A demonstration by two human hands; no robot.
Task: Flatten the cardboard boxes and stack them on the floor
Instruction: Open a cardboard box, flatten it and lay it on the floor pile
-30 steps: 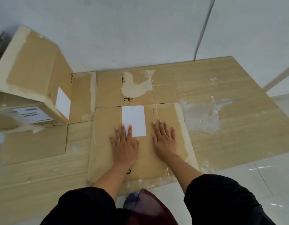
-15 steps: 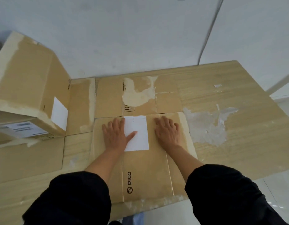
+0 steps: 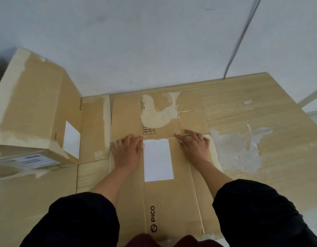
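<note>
Fingers (image 3: pixel 134 139) spread and flat, both palms down: left hand (image 3: pixel 126 152) and right hand (image 3: pixel 194 146) flank the white label (image 3: pixel 157 160) at the far edge of the flattened box (image 3: pixel 172 202), long axis running toward the wall; an unflattened box (image 3: pixel 35 111) waits left.

A: Flattened box (image 3: pixel 172 202): tan cardboard, white label (image 3: pixel 157 160), black "PICO" print (image 3: pixel 152 213).
B: Upright box (image 3: pixel 35 107): same tan, pale cream strips where tape tore off, white label.
A: Floor board (image 3: pixel 260 122): light wood grain, greyish-white scuffed patch. Wall pale grey. Sleeves (image 3: pixel 257 211) black.
</note>
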